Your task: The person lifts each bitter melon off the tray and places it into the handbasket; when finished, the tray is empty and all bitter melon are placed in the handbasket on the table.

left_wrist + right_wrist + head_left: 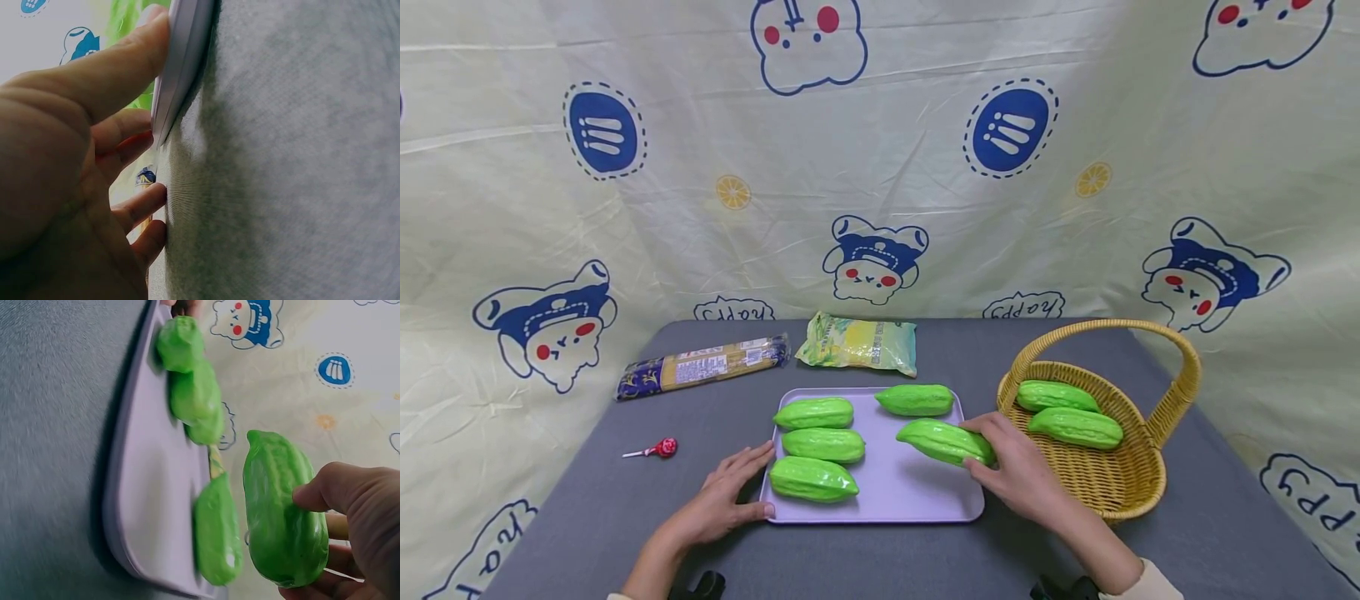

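Observation:
My right hand (1026,475) grips a green bitter melon (942,442) by its right end, above the right part of the lilac tray (917,497). In the right wrist view the held bitter melon (281,506) is clear of the tray, thumb on one side and fingers on the other. My left hand (722,496) rests at the tray's left edge, its thumb (134,59) touching the rim and its fingers extended. Three bitter melons (823,445) lie stacked in a column at the tray's left. Another bitter melon (916,400) lies at its back right.
Right of the tray stands a wicker basket (1105,483) with a tall handle, holding two bitter melons (1075,427). Behind the tray lie a yellow-green packet (859,343) and a long noodle pack (703,367). A red lollipop (666,447) lies at the left.

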{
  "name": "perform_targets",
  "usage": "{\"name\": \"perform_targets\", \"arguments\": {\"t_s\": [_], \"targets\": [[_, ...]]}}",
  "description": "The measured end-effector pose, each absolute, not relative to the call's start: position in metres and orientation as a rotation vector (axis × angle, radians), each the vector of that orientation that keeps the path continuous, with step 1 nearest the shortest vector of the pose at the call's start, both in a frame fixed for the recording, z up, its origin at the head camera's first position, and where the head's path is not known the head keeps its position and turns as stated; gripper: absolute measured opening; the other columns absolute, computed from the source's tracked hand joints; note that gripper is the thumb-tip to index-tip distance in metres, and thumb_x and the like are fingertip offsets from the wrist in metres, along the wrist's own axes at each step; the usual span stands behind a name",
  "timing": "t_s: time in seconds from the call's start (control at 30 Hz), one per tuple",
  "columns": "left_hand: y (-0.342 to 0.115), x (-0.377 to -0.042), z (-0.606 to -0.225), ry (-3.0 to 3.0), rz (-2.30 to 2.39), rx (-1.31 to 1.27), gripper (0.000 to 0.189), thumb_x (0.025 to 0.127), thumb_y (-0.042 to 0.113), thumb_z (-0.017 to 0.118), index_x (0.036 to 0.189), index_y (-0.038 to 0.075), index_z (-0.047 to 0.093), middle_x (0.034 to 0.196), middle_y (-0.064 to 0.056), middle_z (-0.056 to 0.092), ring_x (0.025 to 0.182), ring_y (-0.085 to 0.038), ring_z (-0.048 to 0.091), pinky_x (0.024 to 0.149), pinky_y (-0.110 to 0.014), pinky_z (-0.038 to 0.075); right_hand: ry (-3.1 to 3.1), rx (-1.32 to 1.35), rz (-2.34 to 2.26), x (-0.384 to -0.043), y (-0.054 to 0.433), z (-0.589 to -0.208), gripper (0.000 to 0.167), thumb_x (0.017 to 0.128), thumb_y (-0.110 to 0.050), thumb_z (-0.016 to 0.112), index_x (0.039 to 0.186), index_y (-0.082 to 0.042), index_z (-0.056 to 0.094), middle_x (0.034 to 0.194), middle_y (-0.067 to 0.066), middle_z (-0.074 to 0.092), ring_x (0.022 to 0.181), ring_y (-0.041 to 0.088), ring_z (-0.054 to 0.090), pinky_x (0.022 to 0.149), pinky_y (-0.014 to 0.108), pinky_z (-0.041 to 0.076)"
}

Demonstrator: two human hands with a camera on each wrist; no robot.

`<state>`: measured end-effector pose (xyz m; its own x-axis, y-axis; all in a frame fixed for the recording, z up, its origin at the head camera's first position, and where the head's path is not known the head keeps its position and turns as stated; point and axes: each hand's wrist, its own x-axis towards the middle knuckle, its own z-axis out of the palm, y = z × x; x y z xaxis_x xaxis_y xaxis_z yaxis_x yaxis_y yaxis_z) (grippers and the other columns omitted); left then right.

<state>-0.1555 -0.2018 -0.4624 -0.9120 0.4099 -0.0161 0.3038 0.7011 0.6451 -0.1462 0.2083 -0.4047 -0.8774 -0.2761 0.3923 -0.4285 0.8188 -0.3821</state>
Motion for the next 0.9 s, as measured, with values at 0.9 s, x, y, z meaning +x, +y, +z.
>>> {"name": "perform_targets", "arguments": {"t_s": [0.9], "targets": [[-0.201, -0.154, -0.462, 2.774, 0.998, 0.605, 0.08, 0.079, 0.041, 0.071, 0.144, 0.007, 0.038, 0.152, -0.015, 0.034, 0.138, -0.048, 0.025, 0.103, -0.072, 0.018, -2.564, 0.531, 0.471, -0.123, 0.289, -0.371, 0.043, 0.071, -0.01, 0.08, 0.111, -0.015, 0.064, 0.105, -0.001, 0.065, 0.095, 0.013, 0.049, 0.071, 0.028, 0.04]]}}
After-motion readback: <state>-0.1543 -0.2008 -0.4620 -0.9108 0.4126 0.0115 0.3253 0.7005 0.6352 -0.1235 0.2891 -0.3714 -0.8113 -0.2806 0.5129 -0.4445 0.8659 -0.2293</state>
